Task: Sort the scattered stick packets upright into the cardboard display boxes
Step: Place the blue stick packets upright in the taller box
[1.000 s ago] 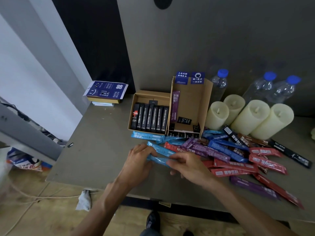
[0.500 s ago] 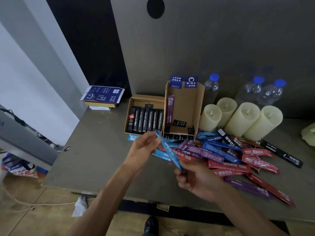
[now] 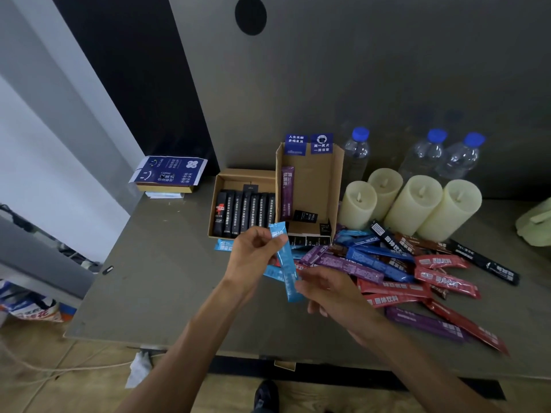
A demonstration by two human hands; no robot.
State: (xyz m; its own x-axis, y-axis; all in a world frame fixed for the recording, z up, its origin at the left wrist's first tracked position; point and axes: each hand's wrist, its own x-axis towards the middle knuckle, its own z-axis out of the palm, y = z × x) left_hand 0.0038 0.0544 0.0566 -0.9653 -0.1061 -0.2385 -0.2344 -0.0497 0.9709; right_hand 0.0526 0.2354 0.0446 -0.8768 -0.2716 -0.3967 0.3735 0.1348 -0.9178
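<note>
My left hand [image 3: 256,254] pinches the top of a light blue packet [image 3: 286,262], fingers closed on it. My right hand [image 3: 325,289] has its fingers on the bottom end, but I cannot tell if they grip or only touch. The packet is long, thin and shiny, almost upright, held above the table [image 3: 155,278].

At 12 o'clock from my hands stand two cardboard boxes. The low box [image 3: 238,181] holds a row of black packets [image 3: 246,213] on end. The tall box [image 3: 328,177] just right of it holds one purple packet [image 3: 287,192] — its front is partly hidden by my blue one.

At 3 o'clock lies the pile of packets [image 3: 402,272], red, blue, purple and black, crossing over each other. Their words are too small to read. At 9 o'clock the table is bare out to its edge.
</note>
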